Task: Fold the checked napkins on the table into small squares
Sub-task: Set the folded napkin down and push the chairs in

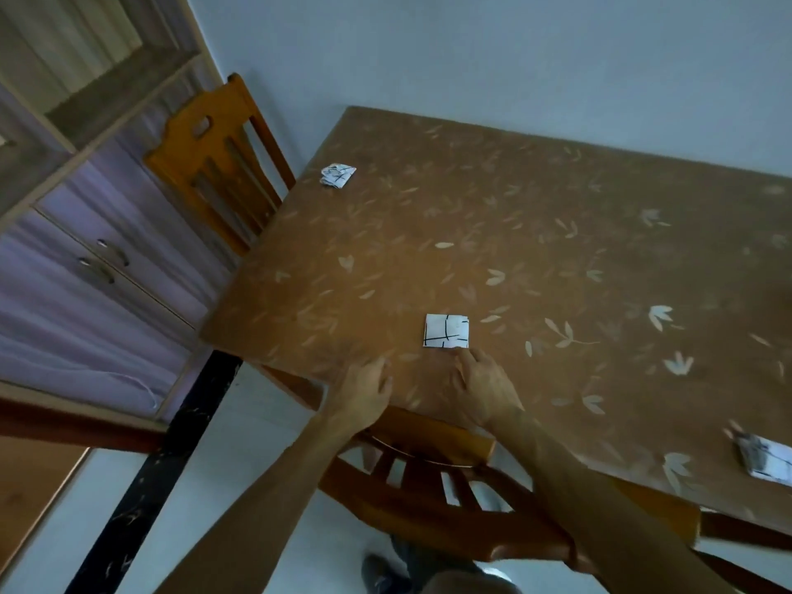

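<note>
centre napkin [446,331] folded square | 11 o'clock napkin [338,176] and 4 o'clock napkin [767,460] folded, rougher | left hand [366,390], right hand [484,388] on counter [557,186], fingers relaxed, empty | task looks nearly done

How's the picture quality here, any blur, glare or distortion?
Head view: dim, flat light, no glare, barely any shadows; the frame is tilted and stretched toward the corners; the near napkin is fairly sharp, the far napkin soft, the right napkin smeared and cut by the frame edge.
</note>
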